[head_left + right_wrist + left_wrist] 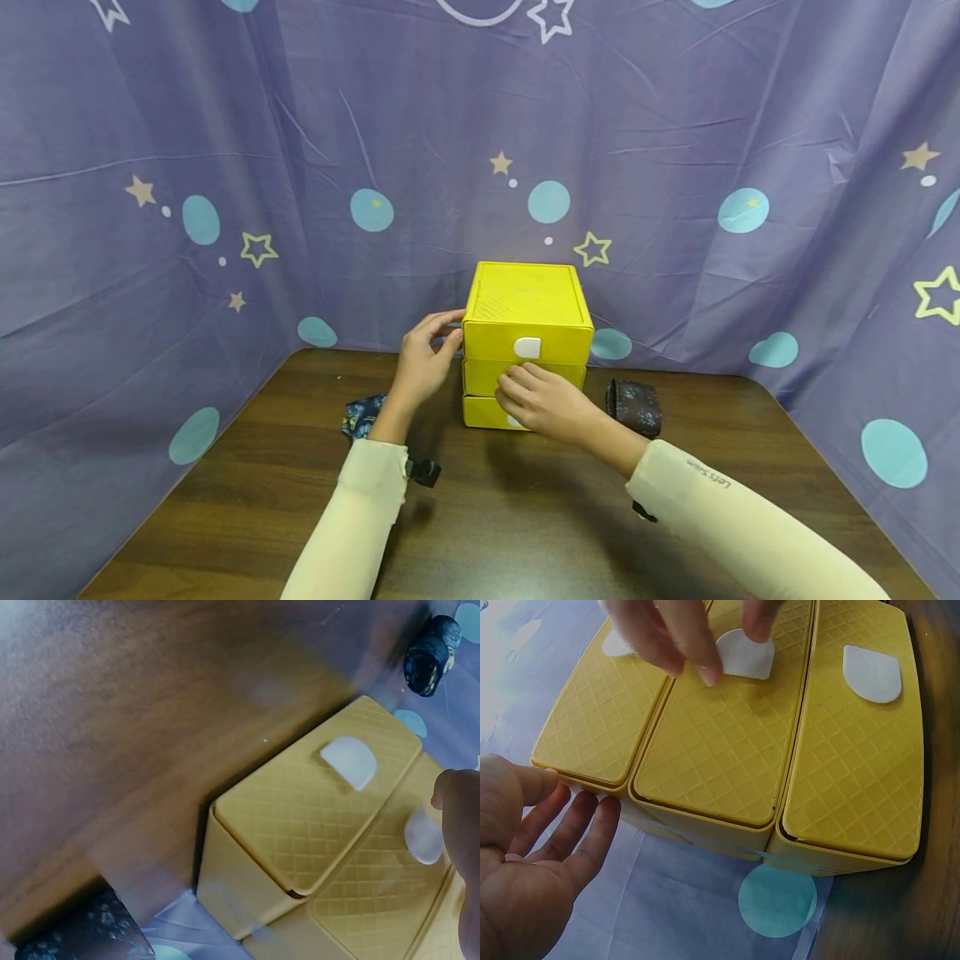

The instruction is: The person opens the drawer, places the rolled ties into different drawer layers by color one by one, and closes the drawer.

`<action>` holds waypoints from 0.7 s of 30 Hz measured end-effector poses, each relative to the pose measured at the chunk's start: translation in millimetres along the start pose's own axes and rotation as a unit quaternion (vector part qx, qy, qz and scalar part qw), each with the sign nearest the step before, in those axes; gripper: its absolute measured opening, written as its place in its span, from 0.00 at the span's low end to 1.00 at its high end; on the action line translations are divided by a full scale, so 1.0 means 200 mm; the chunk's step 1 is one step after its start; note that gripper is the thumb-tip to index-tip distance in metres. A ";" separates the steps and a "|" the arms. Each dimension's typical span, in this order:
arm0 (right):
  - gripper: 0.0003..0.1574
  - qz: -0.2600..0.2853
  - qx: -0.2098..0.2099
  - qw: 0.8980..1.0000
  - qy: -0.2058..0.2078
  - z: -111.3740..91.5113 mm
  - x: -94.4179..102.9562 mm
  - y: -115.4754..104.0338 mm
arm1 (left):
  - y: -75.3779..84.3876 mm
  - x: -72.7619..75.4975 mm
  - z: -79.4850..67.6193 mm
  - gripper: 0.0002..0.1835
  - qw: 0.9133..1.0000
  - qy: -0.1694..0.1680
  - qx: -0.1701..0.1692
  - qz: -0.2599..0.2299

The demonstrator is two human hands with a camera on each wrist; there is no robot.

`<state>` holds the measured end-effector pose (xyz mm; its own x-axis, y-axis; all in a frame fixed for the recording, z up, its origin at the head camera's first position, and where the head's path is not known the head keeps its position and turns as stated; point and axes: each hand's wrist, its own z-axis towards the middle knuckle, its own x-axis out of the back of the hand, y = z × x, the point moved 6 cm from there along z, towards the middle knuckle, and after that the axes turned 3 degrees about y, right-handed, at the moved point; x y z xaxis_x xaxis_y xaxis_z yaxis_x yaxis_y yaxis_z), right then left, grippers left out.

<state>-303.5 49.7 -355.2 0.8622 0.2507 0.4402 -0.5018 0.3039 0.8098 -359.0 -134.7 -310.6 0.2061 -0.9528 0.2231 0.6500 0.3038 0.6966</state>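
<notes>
A yellow three-drawer box (528, 293) with white half-round handles stands at the back of the table, its drawers closed. My left hand (426, 354) is at the box's upper left side, fingers extended; the left wrist view shows the thumb and fingertips (609, 804) against the edge of the top drawer's side. In front of the middle drawer (724, 742) is my right hand (543, 402), its fingers loosely bent. Thumb and fingers lie apart over the middle white handle (748, 656), blurred, with no clear grip on it.
A blue patterned folded cloth (363, 415) lies left of the box, partly behind the left forearm. To the right is a dark patterned folded cloth (636, 407). Purple curtain (450, 125) hangs behind and at both sides of the brown wooden table (480, 533).
</notes>
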 end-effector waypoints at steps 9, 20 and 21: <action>0.29 -0.011 -0.011 1.000 -0.009 -0.02 -0.07 -0.05 | 0.05 0.00 -0.01 0.17 1.000 -0.001 0.005 0.010; 0.32 -0.024 -0.058 0.997 -0.033 -0.02 -0.10 -0.04 | -0.03 0.01 0.00 0.17 1.000 -0.003 -0.002 0.000; 0.32 -0.027 -0.060 0.997 -0.035 -0.02 -0.10 -0.03 | -0.03 0.01 0.00 0.17 1.000 -0.002 -0.002 0.000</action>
<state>-317.5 46.1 -371.1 0.8890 0.1666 0.4266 -0.4552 0.4249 0.7825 -361.9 -137.8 -314.4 0.2026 -0.9528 0.2261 0.6535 0.3035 0.6934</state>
